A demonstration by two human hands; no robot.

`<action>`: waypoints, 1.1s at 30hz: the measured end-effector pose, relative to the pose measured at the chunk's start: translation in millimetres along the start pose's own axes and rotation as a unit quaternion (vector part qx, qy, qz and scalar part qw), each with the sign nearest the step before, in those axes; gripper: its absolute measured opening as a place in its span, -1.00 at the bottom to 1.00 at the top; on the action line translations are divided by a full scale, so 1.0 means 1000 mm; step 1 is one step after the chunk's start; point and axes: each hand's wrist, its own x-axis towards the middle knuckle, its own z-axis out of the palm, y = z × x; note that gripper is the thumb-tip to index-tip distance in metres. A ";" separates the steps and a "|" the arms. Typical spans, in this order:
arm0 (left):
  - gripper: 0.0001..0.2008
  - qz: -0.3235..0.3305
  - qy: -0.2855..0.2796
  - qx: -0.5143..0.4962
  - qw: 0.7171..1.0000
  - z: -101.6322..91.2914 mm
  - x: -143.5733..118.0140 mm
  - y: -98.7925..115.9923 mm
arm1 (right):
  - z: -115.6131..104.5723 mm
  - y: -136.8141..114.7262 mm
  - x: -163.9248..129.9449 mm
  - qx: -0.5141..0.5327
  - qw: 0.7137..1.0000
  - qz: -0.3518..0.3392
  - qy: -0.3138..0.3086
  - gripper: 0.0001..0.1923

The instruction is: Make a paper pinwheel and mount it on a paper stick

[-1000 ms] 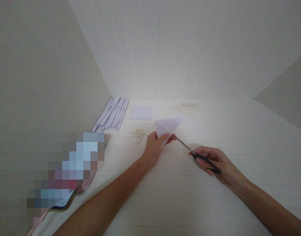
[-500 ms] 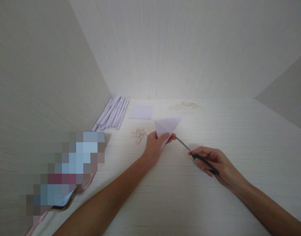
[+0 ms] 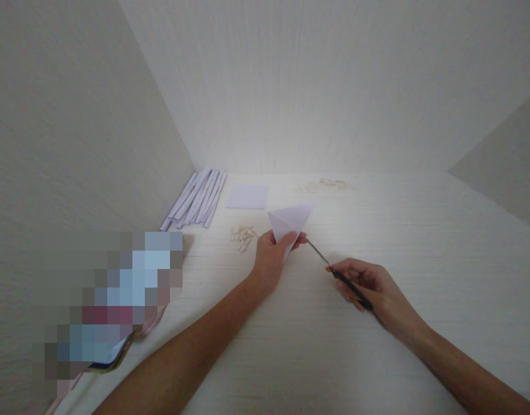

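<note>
My left hand [image 3: 271, 259] grips a folded sheet of white paper [image 3: 289, 220], thumb on top and fingers beneath. The paper spreads out in a triangular shape above the thumb. My right hand [image 3: 368, 288] is closed around the black handles of a pair of scissors [image 3: 352, 288]. Their narrow metal blades point up and left, with the tips at the paper's right edge by my left fingertips. Whether the blades touch the paper I cannot tell.
Rolled white paper tubes [image 3: 195, 199] lie in a bundle at the back left, beside a flat paper square [image 3: 247, 196]. Small cotton-tipped sticks [image 3: 244, 235] lie near my left hand. Thin beige bits [image 3: 331, 183] sit at the back. A blurred-out phone-like object [image 3: 113, 351] is at left.
My right hand and the scissors have shifted slightly left, and the scissor handles have come closer together. The paper in my left hand has moved a little left.
</note>
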 end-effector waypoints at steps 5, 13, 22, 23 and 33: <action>-0.90 0.006 0.011 0.000 1.000 0.001 0.000 -0.001 | 0.008 -0.002 -0.002 -0.004 1.000 0.012 0.009 -0.65; -0.91 0.005 0.014 0.001 1.000 0.000 0.001 -0.001 | 0.009 -0.003 -0.004 -0.011 1.000 0.010 0.014 -0.65; -0.91 -0.019 0.010 -0.046 0.999 0.002 0.000 0.001 | 0.006 0.000 -0.002 0.014 1.000 -0.005 -0.005 -0.70; -0.90 -0.023 0.009 -0.052 0.998 0.001 0.001 0.000 | 0.006 0.000 -0.002 0.020 1.000 -0.006 -0.005 -0.70; -0.91 -0.040 0.028 -0.084 0.995 0.002 0.001 0.002 | 0.000 0.001 0.001 0.094 0.995 -0.020 0.026 -0.72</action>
